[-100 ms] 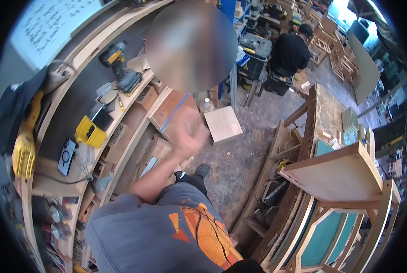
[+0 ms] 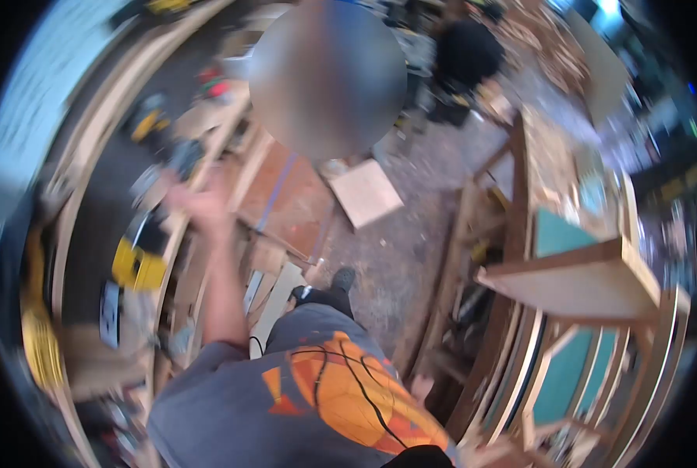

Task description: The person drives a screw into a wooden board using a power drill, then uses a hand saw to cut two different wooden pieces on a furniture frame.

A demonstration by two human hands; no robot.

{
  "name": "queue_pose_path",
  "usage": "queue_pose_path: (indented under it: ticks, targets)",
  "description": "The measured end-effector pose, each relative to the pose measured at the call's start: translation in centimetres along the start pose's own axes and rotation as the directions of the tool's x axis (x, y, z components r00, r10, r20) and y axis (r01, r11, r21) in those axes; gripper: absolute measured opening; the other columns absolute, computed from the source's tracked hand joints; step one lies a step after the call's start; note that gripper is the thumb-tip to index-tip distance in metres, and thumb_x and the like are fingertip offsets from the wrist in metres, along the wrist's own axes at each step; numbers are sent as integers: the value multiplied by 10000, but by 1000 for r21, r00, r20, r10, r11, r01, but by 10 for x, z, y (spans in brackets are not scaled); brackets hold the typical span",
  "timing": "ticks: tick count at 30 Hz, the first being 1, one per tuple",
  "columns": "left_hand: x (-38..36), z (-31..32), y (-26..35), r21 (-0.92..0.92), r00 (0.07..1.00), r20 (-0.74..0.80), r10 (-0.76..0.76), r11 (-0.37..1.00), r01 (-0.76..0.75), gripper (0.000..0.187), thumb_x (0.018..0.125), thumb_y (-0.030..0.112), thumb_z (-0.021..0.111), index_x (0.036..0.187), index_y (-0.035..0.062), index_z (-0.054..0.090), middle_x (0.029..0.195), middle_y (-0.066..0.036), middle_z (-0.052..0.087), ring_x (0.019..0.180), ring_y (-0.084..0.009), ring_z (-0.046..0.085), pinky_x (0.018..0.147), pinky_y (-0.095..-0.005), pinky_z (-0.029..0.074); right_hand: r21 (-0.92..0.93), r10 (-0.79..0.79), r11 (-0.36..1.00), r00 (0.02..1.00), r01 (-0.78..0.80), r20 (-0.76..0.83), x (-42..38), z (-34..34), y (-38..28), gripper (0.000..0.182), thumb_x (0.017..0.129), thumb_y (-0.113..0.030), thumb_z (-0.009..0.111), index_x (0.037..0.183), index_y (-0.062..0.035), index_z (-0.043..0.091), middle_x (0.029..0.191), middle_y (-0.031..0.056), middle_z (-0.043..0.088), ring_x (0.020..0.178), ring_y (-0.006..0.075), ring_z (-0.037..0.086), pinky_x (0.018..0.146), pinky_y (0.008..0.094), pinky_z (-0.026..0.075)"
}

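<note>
My left hand (image 2: 198, 200) reaches over the edge of the left workbench (image 2: 72, 261), blurred by motion. Its fingers look spread, and I see nothing in them. Close by are a small dark-and-clear item (image 2: 147, 187) and the cordless drill (image 2: 153, 129) with its battery base. A yellow container (image 2: 138, 264) lies just below the hand, with a phone (image 2: 109, 313) farther down the bench. Only a small part of my right hand (image 2: 421, 388) shows, low at my side by the right workbench; its fingers cannot be made out.
A pale square wooden block (image 2: 366, 195) stands in front of me beside a brown board with blue tape (image 2: 286, 195). Wooden furniture frames (image 2: 582, 300) with green panels are on my right. A person in black (image 2: 467, 58) works farther back. A yellow power tool (image 2: 43, 343) hangs far left.
My left hand has swung left, from above the brown board to the left bench's edge. The view has shifted, and more of my right hand shows at my side.
</note>
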State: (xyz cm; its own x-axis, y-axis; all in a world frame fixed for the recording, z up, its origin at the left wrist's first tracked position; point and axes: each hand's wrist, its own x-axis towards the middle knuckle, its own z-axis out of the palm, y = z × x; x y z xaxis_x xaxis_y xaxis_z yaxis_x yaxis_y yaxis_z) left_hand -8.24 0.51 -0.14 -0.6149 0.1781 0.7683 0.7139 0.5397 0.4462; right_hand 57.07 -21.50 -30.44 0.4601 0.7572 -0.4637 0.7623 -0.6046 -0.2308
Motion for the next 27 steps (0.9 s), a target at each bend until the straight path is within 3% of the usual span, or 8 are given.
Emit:
queue_pose_path:
  ticks: [3, 6, 8, 15, 16, 21, 23, 27]
  targets:
    - [104, 28, -25, 14, 964, -69, -256, 966, 258, 882, 849, 518, 863, 1408, -65, 508, 1362, -277, 554, 1217, -400, 589, 1054, -492, 497, 311, -40, 950, 997, 17, 66, 48, 7, -88, 401, 860, -347, 712, 935, 43, 760, 800, 253, 749, 774, 411, 755, 732, 507, 585]
    - [153, 77, -85, 223, 922, 166, -349, 924, 310, 846, 747, 600, 928, 1011, -173, 708, 1007, -260, 758, 893, -366, 720, 892, -513, 588, 216, 16, 975, 984, -55, 180, 57, -36, -179, 521, 853, -316, 716, 1281, -20, 716, 1186, 268, 746, 1167, 415, 707, 1008, 458, 555]
    - [166, 85, -105, -108, 753, 309, -581, 765, 635, 789, 747, 510, 959, 1079, -168, 730, 1057, -192, 755, 829, -242, 702, 805, -443, 624, 334, -13, 941, 984, -49, 180, 66, -42, -220, 485, 895, -320, 656, 1289, -48, 732, 1189, 250, 750, 1181, 427, 694, 1053, 464, 545]
    - [143, 57, -52, -209, 988, 68, -136, 967, 148, 532, 796, 378, 968, 1063, -48, 794, 981, -113, 800, 842, -186, 721, 827, -377, 620, 298, -182, 944, 976, 139, 122, 75, -105, -329, 459, 877, -230, 664, 1288, -33, 716, 1157, 249, 753, 1149, 426, 704, 1012, 498, 554]
    - [155, 69, -57, -413, 932, -211, 294, 838, -357, 419, 861, 285, 925, 1032, -70, 785, 982, -119, 807, 784, -183, 722, 769, -359, 617, 260, -250, 944, 956, 204, 155, 76, -116, -341, 485, 884, -223, 670, 1329, -31, 689, 1179, 236, 751, 1151, 420, 701, 1019, 489, 549]
    - [93, 55, 30, -719, 997, 67, -38, 691, 75, 549, 673, 215, 1055, 1050, 40, 695, 912, -57, 746, 844, -188, 704, 726, -388, 598, 342, -585, 791, 790, 507, 182, 68, -147, -413, 487, 939, -205, 665, 1387, -16, 634, 1141, 215, 746, 1101, 402, 711, 1003, 476, 553]
    - [52, 51, 109, -601, 808, 503, -306, 548, 582, 363, 899, 155, 882, 1137, -75, 735, 1082, -176, 754, 933, -250, 725, 904, -406, 627, 477, -705, 669, 690, 570, 163, 57, -178, -457, 498, 946, -192, 669, 1402, -1, 614, 1140, 213, 735, 1098, 388, 711, 997, 472, 554]
    - [-24, 91, 225, -197, 296, 954, -37, 670, 716, 385, 1011, 194, 765, 1277, -61, 652, 1184, -145, 716, 1008, -224, 692, 909, -380, 588, 649, -838, 376, 542, 662, -67, 55, -229, -519, 677, 872, -216, 732, 1473, 11, 519, 1372, 274, 623, 1304, 439, 591, 1084, 506, 488]
